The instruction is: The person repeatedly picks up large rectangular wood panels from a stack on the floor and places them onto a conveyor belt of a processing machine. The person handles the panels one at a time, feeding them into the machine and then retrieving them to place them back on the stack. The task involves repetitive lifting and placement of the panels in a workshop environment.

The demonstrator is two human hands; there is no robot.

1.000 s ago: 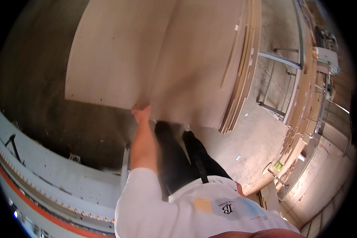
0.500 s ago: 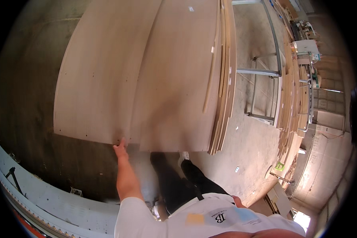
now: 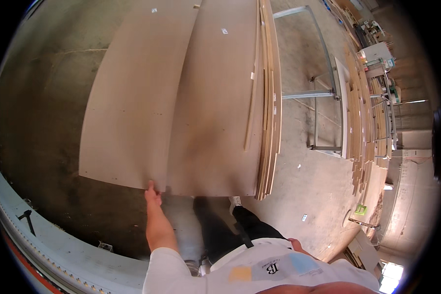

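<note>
My left hand (image 3: 153, 195) is closed on the near edge of a wide brown board (image 3: 125, 112), close to that board's right corner. The thumb or a finger rests on the top face; the other fingers are partly hidden at the edge. Right beside this board, a second brown board (image 3: 215, 112) lies on top of a stack, and the two meet along a long seam. My right hand is out of sight; only a bit of skin shows beside my waist.
Stacked board edges (image 3: 265, 112) and a thin strip (image 3: 250, 112) run along the right side. Beyond stand a grey metal frame (image 3: 308, 93) and more wood stacks (image 3: 360, 122). A long pale machine bed (image 3: 68, 240) curves along the lower left. My shoe (image 3: 234, 202) is near the stack.
The view has shifted, bringing the boards lower in the picture. The left board's near edge has come slightly toward me against the right board's, with my left hand still on it.
</note>
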